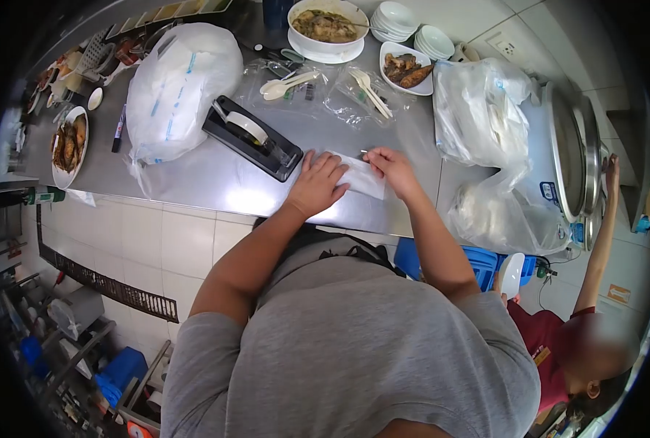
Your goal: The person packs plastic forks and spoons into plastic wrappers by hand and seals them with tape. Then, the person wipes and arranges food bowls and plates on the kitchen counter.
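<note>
A small white folded sheet, perhaps a napkin or thin bag (364, 178), lies on the steel counter near its front edge. My left hand (318, 181) rests flat on its left end, fingers spread. At the right end, my right hand (389, 171) is closed in a pinch by the top edge; a tiny thin piece shows at the fingertips, too small to name. Just left of my hands stands a black tape dispenser (281, 159) with a roll of tape (246, 127). Beyond the sheet are white plastic spoons (288, 85) and forks (371, 93) on clear bags.
Filled plastic bags stand left (183, 87) and right (482, 109). A stew bowl (329, 48), stacked white bowls (394, 18) and a fried-fish dish (417, 89) line the back. Another fish plate (62, 177) and a marker (119, 130) sit left. A co-worker (544, 350) is at right.
</note>
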Available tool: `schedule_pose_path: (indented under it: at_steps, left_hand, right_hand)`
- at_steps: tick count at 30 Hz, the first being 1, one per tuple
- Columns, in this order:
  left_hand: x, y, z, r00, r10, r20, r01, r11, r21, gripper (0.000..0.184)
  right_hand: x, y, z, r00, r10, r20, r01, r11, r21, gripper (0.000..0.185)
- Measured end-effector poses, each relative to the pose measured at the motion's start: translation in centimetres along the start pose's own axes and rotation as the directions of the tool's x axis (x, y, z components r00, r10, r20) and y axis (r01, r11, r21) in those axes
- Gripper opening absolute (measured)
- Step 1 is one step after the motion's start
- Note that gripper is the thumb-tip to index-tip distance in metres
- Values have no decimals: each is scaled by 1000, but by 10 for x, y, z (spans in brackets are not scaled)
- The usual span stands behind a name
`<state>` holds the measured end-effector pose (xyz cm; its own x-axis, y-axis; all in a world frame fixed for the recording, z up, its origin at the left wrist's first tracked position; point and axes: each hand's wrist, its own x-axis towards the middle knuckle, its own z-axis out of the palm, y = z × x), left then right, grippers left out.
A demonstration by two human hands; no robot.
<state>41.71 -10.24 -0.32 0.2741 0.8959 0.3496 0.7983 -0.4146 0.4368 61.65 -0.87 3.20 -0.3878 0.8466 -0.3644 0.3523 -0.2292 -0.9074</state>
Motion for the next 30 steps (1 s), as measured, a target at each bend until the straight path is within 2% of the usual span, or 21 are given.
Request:
schedule_pose_path:
  at_steps: [2,5,8,11,14,17,20,23,26,29,30]
  left_hand:
    - [0,1,0,1000,9,27,-10,1000,12,39]
    - [3,9,-4,997,-18,69,16,999,32,40]
    - [5,14,-8,993,-37,108,32,999,43,41]
    - [-2,12,-11,988,-19,151,15,1000,26,42]
    - [-1,13,-13,983,-36,178,33,999,18,43]
    - [1,20,-13,981,-70,179,65,997,29,44]
    - [4,15,-12,982,-77,170,70,996,47,45]
    - [-5,12,-8,984,-78,160,77,997,8,46]
    - [-11,3,-1,994,-83,67,88,993,-75,41]
    - [-17,-1,4,994,-109,28,112,987,-114,37]
    - [-16,0,1,993,-112,24,114,987,-110,36]
  right_hand:
    - [11,14,4,994,-98,-42,87,973,-212,16]
    - [15,19,6,996,-92,-13,77,896,-437,19]
    - [26,33,7,987,-159,-2,141,877,-459,20]
    - [22,33,11,991,-128,-49,95,900,-425,19]
    - [20,36,14,978,-191,-81,140,896,-421,18]
    - [15,29,11,989,-142,-47,111,910,-398,17]
    - [-4,9,12,947,-278,-159,211,916,-341,14]
    - [-16,31,15,977,-80,-197,56,991,-123,14]
    - [-19,52,13,966,-163,-202,134,979,-151,12]
    - [-17,21,7,990,46,-136,-24,987,160,16]
    - [-17,4,7,997,36,-71,-27,992,120,18]
